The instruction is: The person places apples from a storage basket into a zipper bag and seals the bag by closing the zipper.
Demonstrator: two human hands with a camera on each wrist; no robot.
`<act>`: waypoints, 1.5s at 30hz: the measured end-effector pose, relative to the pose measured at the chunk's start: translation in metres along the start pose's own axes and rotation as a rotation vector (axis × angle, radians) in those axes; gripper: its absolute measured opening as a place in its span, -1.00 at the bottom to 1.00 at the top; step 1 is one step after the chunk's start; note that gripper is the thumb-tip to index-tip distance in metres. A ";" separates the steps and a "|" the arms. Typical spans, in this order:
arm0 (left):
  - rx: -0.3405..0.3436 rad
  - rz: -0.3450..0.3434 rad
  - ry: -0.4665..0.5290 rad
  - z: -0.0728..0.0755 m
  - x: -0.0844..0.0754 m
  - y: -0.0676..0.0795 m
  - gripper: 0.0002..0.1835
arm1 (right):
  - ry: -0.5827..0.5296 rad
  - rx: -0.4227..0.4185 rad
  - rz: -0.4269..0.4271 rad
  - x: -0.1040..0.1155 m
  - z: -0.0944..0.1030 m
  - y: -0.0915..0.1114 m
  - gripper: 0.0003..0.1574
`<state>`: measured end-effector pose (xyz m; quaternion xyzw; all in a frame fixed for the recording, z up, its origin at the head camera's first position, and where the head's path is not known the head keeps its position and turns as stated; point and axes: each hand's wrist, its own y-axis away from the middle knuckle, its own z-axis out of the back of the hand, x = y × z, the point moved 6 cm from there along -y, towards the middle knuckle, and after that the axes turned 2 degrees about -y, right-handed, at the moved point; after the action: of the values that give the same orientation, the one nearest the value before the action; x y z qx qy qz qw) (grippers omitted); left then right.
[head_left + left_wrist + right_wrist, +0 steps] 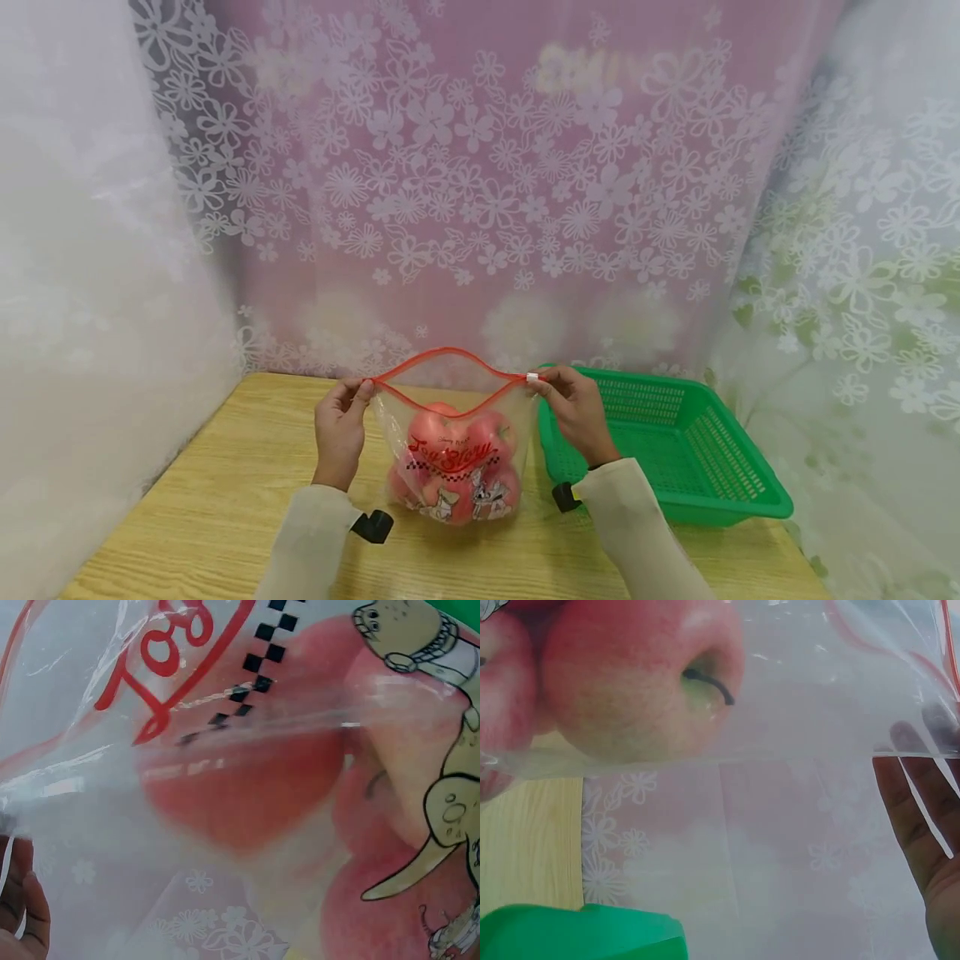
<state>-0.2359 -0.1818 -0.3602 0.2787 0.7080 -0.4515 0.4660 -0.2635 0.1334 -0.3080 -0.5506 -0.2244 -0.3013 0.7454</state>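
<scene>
A clear zip bag (390,417) with a red rim and red lettering stands upright on the table, its mouth gaping in the middle. Several red apples (491,433) fill its lower part; one apple (630,682) shows its dark stem in the right wrist view. My left hand (341,425) pinches the left end of the red rim between thumb and fingers. At the rim's other end, by a white slider (532,377), my right hand (577,408) pinches the bag's corner. Printed cartoon figures (450,802) cover part of the apples in the left wrist view.
On the right of the wooden table (217,483) stands a green plastic basket (738,454), partly behind my right hand and forearm. Flower-patterned sheets (480,183) hang behind the table and at both sides.
</scene>
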 end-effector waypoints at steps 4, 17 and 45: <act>-0.012 -0.033 -0.015 -0.001 0.000 -0.005 -0.74 | -0.001 -0.016 -0.032 -0.011 -0.001 -0.008 -0.95; -0.009 -0.040 -0.041 -0.002 0.001 -0.027 -0.72 | -0.058 -0.015 -0.036 0.013 -0.008 -0.032 -0.92; 0.072 0.018 -0.081 0.002 0.027 -0.027 -0.68 | -0.091 -0.063 -0.175 -0.027 -0.001 -0.014 -0.86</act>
<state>-0.2684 -0.1964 -0.3749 0.2830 0.6695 -0.4834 0.4879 -0.2927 0.1355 -0.3171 -0.5651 -0.2959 -0.3468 0.6877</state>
